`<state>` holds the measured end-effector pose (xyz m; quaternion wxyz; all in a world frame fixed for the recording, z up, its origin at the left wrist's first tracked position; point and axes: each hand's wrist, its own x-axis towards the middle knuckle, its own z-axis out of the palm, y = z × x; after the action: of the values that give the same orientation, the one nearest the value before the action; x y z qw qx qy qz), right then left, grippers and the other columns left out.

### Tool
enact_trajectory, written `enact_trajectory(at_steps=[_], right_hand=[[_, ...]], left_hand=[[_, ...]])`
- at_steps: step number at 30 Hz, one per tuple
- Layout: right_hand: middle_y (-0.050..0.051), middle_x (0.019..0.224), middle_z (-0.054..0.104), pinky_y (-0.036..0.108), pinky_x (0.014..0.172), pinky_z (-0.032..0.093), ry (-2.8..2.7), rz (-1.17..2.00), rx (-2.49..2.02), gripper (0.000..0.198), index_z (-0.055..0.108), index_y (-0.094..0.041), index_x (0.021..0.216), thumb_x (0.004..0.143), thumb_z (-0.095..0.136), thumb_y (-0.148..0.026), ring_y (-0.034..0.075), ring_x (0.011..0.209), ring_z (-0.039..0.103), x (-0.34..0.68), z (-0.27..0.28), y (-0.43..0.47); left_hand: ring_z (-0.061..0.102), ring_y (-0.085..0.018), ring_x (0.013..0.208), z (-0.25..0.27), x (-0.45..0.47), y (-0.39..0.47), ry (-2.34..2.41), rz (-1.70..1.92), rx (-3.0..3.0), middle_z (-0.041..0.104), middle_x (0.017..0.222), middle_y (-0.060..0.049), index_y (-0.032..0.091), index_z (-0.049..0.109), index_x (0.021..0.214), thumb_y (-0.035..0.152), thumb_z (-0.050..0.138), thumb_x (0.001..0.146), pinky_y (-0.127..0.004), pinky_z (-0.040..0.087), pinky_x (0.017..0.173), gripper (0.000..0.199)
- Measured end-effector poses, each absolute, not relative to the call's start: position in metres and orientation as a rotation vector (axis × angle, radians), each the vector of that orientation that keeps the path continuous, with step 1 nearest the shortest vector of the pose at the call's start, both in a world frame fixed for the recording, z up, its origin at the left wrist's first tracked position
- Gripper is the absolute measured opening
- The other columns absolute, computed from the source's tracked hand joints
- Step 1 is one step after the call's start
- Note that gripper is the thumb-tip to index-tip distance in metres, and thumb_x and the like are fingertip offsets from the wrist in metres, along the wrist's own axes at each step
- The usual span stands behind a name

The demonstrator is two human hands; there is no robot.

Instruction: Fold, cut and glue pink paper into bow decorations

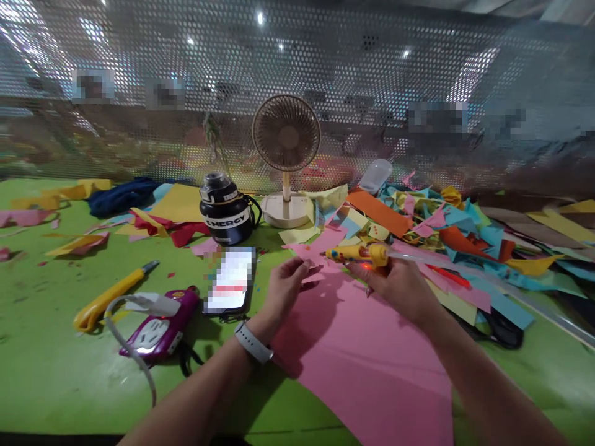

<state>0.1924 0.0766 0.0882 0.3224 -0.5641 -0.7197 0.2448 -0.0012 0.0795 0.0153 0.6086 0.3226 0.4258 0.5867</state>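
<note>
My right hand (395, 282) is wrapped round a yellow hot glue gun (356, 254), its nozzle pointing left. From its back end runs a long clear glue stick (493, 282) toward the right edge. Near the nozzle, my left hand (289, 282) pinches a small piece of pink paper (312, 273) between thumb and fingers. Whether the nozzle touches that piece I cannot tell. Beneath both hands lies a large sheet of pink paper (372, 359), reaching down to the bottom edge of the view.
Left of my hands lie a phone (231, 279), a purple power strip (160, 331) with a plugged-in charger and a yellow utility knife (114, 297). Behind stand a black bottle (225, 217) and a fan (286, 133). Coloured paper scraps (446, 217) and black-handled scissors (506, 329) are at right.
</note>
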Motion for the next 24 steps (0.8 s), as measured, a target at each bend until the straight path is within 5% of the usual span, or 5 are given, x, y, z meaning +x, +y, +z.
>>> enact_trajectory(at_steps=[4, 24], right_hand=[[0.003, 0.083, 0.072, 0.027, 0.065, 0.047, -1.895, 0.642, -1.453, 0.035, 0.066, -0.020, 0.089, 0.079, 0.064, -0.053, 0.018, 0.071, 0.064, 0.1868, 0.0836, 0.0742], [0.002, 0.075, 0.071, 0.026, 0.060, 0.046, -1.894, 0.575, -1.539, 0.038, 0.067, -0.019, 0.093, 0.080, 0.062, -0.055, 0.019, 0.067, 0.064, 0.1844, 0.0814, 0.0725]], left_hand=[[0.068, -0.029, 0.100, 0.0186, 0.0011, 0.0764, 0.974, 1.336, 0.746, 0.070, 0.087, -0.007, 0.015, 0.066, 0.078, 0.044, 0.083, 0.061, -0.031, 0.056, 0.071, 0.038], [0.070, -0.024, 0.092, 0.0202, 0.0047, 0.0728, 0.897, 1.332, 0.743, 0.069, 0.084, -0.004, 0.015, 0.066, 0.081, 0.042, 0.083, 0.065, -0.030, 0.055, 0.074, 0.036]])
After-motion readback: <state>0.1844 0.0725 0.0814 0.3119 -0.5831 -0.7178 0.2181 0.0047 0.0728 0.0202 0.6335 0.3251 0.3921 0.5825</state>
